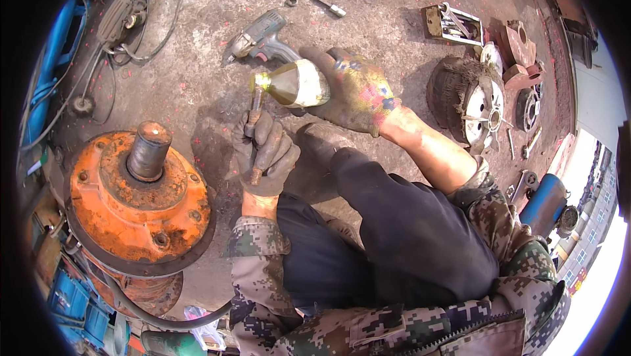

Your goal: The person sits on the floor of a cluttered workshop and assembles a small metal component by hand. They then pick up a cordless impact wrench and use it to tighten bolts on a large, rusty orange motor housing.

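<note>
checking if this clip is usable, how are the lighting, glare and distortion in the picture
Head view: daylight is strong, with a bright glint on the neck of the bottle and shadow darkening patches of the floor; head view: the lower right edge is washed out to white; head view: fisheye curving and a black rim; head view: the bolt in the left hand looks fairly sharp.

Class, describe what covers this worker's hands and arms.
The left hand wears a dirty grey glove; the right hand wears a grimy glove with yellow, pink and blue patches. Both sleeves are pixelated camouflage; the right forearm is bare.
</note>
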Tool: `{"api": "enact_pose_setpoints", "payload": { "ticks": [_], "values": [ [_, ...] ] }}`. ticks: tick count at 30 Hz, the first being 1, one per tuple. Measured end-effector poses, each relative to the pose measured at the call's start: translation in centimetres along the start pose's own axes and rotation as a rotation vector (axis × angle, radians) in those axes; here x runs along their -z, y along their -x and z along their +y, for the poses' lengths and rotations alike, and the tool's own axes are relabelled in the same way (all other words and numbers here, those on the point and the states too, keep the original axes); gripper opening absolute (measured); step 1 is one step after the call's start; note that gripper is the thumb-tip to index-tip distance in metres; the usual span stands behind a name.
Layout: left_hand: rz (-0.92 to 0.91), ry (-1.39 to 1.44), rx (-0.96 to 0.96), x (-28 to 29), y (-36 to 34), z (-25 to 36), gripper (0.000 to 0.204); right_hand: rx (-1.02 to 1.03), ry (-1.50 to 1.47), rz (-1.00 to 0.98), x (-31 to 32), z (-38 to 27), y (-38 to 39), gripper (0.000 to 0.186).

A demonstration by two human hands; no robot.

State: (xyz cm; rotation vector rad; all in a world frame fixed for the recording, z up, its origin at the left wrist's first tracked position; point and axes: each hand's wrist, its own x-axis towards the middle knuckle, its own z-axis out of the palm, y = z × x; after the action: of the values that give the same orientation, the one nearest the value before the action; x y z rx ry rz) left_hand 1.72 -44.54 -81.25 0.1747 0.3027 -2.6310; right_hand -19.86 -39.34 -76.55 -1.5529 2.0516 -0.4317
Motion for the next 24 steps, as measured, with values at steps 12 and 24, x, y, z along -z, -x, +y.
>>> {"api": "enact_pose_setpoints", "payload": {
  "ticks": [12, 24],
  "values": [
    [0.326, -0.46, -0.181, -0.1, 0.2, -0.4, 0.04, 0.021, 0.13, -0.022, -0.1, 1.8, 1.6, 0.086],
    [0.732, -0.84, -0.186, -1.5, 0.9, -0.4, 0.041, -0.209, -0.735, 0.685, 0.2, 18.9, 0.4, 0.069]
  ]
}}
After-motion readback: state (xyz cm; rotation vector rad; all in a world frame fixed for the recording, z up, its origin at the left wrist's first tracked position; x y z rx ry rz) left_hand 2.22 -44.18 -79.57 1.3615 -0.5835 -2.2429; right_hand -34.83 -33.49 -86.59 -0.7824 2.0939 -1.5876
